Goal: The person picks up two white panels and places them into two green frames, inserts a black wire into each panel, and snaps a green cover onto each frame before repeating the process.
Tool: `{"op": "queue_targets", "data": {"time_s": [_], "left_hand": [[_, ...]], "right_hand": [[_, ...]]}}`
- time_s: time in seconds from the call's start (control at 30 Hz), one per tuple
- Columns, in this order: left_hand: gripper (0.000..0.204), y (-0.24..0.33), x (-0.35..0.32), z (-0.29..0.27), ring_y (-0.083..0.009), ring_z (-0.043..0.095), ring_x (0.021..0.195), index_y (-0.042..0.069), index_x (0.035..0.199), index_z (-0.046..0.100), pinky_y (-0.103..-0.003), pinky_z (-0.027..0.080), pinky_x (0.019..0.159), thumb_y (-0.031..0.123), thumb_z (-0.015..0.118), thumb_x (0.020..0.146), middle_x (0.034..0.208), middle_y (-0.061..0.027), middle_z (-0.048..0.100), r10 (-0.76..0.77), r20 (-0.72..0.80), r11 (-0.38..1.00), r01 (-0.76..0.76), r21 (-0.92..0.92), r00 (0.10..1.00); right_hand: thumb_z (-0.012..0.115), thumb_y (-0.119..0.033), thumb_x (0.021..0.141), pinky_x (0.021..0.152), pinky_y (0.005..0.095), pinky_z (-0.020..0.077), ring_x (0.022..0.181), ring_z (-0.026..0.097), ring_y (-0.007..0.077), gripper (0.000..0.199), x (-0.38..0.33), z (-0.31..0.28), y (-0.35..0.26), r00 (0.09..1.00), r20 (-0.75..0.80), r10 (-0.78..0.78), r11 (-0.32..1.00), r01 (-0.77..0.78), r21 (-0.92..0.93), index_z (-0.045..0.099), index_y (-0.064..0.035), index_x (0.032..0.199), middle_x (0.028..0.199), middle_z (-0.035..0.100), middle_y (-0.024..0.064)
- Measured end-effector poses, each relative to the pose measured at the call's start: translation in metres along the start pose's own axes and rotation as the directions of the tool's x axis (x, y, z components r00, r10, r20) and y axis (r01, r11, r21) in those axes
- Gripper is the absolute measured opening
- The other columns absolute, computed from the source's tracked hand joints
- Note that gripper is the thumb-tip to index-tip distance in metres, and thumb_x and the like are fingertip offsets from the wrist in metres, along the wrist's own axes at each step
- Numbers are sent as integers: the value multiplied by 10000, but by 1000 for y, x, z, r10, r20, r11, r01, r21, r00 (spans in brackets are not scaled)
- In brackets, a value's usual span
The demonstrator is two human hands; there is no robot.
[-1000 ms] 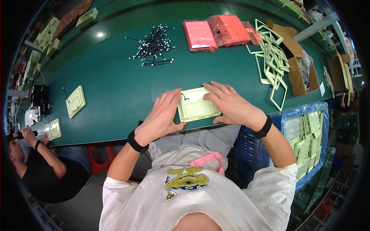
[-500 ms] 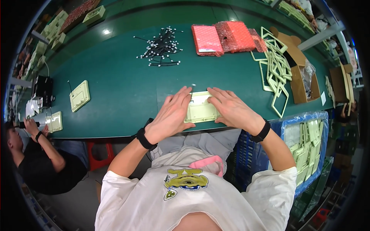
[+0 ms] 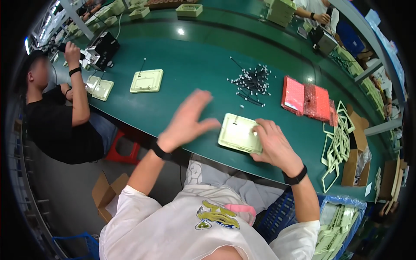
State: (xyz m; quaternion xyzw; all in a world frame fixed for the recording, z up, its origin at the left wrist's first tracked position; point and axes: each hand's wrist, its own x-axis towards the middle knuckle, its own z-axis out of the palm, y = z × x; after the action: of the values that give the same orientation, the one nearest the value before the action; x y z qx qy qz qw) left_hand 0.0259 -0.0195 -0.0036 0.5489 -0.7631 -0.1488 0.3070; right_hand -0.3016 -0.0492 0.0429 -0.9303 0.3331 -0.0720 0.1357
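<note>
Off the case (image 3: 237, 135) comes the left hand (image 3: 184, 123), blurred, thumb and fingers apart; the right hand (image 3: 277, 145) stays, fingers clamped on the case's right end.

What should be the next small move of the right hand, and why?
Perhaps the right hand should slide the pale casing leftward: it touches the casing's right side, the left hand is off it, and a similar casing lies further left.
</note>
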Motion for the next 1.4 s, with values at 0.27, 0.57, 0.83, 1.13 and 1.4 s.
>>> {"op": "queue_targets", "data": {"time_s": [0.27,0.57,0.83,1.13,1.4], "left_hand": [[483,-150,-4,-61,-401,487,1422,41,1446,531,-634,353,1183,184,647,999,1514,-145,542,-329,-202,744,386,545,922],[501,-149,-71,-103,-391,540,1365,68,1440,547,-577,353,1199,-40,499,953,1412,-174,614,-255,-154,865,296,405,955],[399,-181,-89,-114,-361,553,1362,-56,1415,562,-450,385,1192,36,571,1027,1444,-216,611,-84,-387,929,213,303,918],[245,109,-33,9,-202,679,834,-63,1252,648,-340,548,795,-24,531,1040,929,-142,704,38,-98,769,-92,-632,994],[172,215,-16,102,-77,609,546,-24,1140,724,-238,473,532,-10,616,1007,638,-19,643,402,580,671,202,-713,708]], "right_hand": [[913,-276,619,973,474,491,1157,560,402,693,153,45,-34,997,-70,-41,996,47,81,577,3,1157,1220,587,210],[932,-334,615,954,533,506,1168,591,393,751,229,96,-86,994,-103,-49,998,53,39,634,29,1200,1198,649,223],[961,-503,539,1047,635,444,1323,514,488,799,263,158,-119,960,-280,-11,987,56,151,742,-63,1169,1357,587,305],[672,-278,984,871,496,518,1026,648,397,337,-80,-57,-91,979,-113,172,833,-84,547,565,1,1142,1061,629,202],[782,-197,922,855,403,598,986,743,323,455,-406,-97,-155,-33,-474,880,75,-975,207,628,4,1301,1090,743,184]]}}
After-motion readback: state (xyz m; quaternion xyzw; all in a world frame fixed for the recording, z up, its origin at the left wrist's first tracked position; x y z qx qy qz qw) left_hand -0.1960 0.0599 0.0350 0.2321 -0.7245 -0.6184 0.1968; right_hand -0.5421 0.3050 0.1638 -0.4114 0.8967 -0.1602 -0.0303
